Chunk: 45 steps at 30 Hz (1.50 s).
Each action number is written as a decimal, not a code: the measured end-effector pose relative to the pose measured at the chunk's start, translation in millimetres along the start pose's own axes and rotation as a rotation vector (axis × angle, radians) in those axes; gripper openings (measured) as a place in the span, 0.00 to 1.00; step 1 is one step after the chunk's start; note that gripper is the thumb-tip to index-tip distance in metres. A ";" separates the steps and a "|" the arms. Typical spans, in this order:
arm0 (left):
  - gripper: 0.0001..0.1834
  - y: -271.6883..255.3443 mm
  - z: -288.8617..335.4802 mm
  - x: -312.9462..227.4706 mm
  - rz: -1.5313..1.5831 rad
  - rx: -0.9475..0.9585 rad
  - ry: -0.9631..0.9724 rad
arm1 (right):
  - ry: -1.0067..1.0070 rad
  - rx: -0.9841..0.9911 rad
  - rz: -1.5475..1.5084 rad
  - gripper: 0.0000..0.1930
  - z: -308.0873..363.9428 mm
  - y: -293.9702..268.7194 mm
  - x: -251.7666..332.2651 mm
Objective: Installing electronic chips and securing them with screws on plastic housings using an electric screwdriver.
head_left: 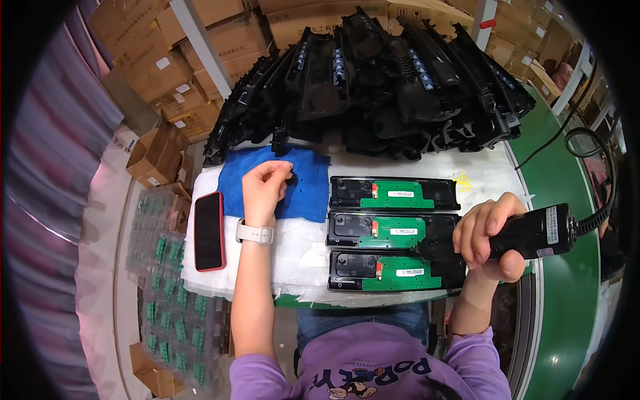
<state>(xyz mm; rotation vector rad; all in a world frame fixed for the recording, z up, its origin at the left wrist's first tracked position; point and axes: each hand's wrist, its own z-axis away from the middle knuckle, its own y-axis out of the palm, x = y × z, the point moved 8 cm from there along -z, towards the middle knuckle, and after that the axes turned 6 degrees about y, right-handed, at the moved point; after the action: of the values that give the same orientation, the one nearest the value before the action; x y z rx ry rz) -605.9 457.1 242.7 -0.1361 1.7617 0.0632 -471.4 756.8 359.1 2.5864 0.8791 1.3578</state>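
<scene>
My left hand (265, 189) is over a blue cloth (243, 163), thumb and fingers pinched together beside a small cluster of dark bits (293, 179). Whatever is between the fingertips is too small to make out. A black electric screwdriver (530, 235) lies sideways in my right hand (487, 233), its cord trailing off to the right. Its dark front end points left over the middle of three black plastic housings (343, 230), and the tip blends into the black. Each housing carries a green circuit board (405, 231) with a white label and a small red part.
Black moulded parts (400, 87) are heaped along the table's far side. A red-edged phone (209, 231) lies left of the cloth. Yellow specks (463, 181) dot the white sheet. Clear trays of green boards (177, 293) stand lower left; cardboard boxes (160, 60) are stacked behind.
</scene>
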 end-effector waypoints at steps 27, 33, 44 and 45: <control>0.08 128.0 96.1 -19.9 0.803 0.721 -0.541 | -0.250 -0.104 -0.023 0.19 -26.2 17.1 20.8; 0.07 129.8 101.1 -17.5 0.789 0.720 -0.552 | -0.290 -0.031 -0.049 0.18 -25.4 18.7 20.1; 0.06 131.8 104.2 -17.7 0.685 0.756 -0.473 | -0.168 -0.079 -0.029 0.18 -23.0 16.4 9.5; 0.06 131.5 103.9 -19.0 0.664 0.753 -0.469 | -0.168 -0.078 -0.029 0.18 -23.2 16.4 10.4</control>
<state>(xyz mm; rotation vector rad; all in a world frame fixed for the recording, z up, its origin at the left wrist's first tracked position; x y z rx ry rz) -517.8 600.8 236.8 0.9383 1.1977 -0.0855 -477.6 744.6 386.1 2.5718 0.8165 1.1246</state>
